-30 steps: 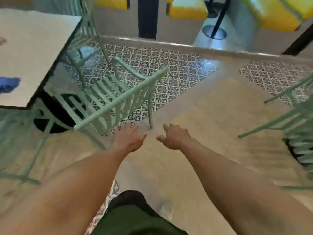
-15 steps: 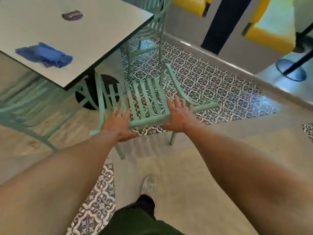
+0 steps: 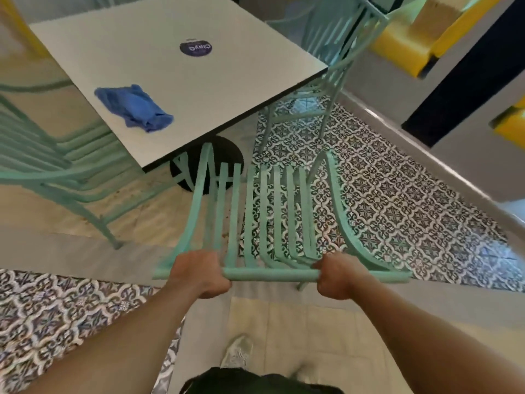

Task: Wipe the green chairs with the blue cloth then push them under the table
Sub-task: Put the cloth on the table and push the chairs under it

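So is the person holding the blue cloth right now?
No, the blue cloth lies on the table, while the left hand and right hand both grip the green chair.

**Green chair gripped at its top rail, blue cloth lying on the table**

The mint-green slatted metal chair (image 3: 267, 220) stands near the white square table's (image 3: 176, 66) near corner, its back toward the viewer and its seat partly under the tabletop edge. Two more green slatted chairs stand at the table: one on the left (image 3: 54, 160), one on the far right (image 3: 329, 69). The crumpled blue cloth (image 3: 133, 108) lies on the tabletop near its near-left edge, apart from every chair.
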The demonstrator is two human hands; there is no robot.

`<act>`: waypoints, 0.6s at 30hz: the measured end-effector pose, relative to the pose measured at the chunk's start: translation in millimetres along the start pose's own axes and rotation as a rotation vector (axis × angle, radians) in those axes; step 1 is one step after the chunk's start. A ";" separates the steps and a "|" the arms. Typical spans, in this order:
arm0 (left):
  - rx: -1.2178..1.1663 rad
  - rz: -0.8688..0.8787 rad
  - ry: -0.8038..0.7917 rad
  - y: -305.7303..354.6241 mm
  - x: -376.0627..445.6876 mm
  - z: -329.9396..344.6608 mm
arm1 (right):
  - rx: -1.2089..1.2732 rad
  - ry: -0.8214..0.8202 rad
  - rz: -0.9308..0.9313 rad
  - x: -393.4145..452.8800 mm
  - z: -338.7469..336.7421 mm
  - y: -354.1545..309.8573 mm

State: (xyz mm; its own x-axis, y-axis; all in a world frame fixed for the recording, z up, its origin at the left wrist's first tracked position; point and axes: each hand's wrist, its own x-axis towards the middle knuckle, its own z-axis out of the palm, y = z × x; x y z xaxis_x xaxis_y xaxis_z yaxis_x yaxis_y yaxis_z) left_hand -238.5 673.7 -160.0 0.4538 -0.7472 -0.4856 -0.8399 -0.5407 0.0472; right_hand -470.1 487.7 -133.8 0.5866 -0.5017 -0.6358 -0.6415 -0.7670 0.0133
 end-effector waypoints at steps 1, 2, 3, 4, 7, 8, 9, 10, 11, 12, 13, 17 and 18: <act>0.001 -0.002 0.001 0.9 1.4 1.0 | 0.002 0.014 -0.029 1.2 0.3 3.8; 0.001 -0.007 0.005 2.1 2.9 1.4 | 0.001 0.024 -0.061 2.7 0.8 7.8; 0.003 -0.015 0.012 4.1 4.0 1.5 | -0.003 0.035 -0.098 4.7 1.3 12.1; 0.013 -0.027 0.014 7.4 4.0 0.9 | -0.008 0.041 -0.135 6.7 1.6 16.5; 0.046 -0.086 0.014 23.8 3.6 0.8 | -0.016 0.065 -0.219 13.6 2.3 34.4; 0.043 -0.115 0.014 31.4 3.8 1.2 | -0.024 0.071 -0.244 17.0 3.1 42.5; 0.040 -0.135 0.018 40.4 3.8 1.8 | -0.032 0.074 -0.271 20.4 3.5 51.9; 0.039 -0.143 0.026 50.7 4.1 2.2 | -0.042 0.076 -0.297 24.1 2.7 63.1; 0.032 -0.156 0.025 62.8 4.5 2.6 | -0.061 0.077 -0.328 27.6 -0.1 76.1; 0.013 -0.176 0.014 76.8 3.2 1.9 | -0.089 0.075 -0.359 30.3 -3.9 89.7; -0.012 -0.196 0.009 92.1 1.6 1.2 | -0.112 0.074 -0.385 33.3 -8.2 103.3; -0.078 -0.275 -0.018 153.7 1.2 5.0 | -0.212 0.057 -0.459 45.2 -23.8 156.7; -0.101 -0.303 -0.019 168.1 2.7 8.9 | -0.233 0.054 -0.471 49.0 -28.2 169.1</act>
State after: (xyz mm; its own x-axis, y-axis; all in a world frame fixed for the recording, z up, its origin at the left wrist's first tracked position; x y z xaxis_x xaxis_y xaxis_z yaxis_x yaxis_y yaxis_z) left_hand -381.1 584.2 -161.2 0.6721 -0.5395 -0.5071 -0.6331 -0.7739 -0.0156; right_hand -536.0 322.2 -141.0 0.8134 -0.0961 -0.5737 -0.1786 -0.9799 -0.0890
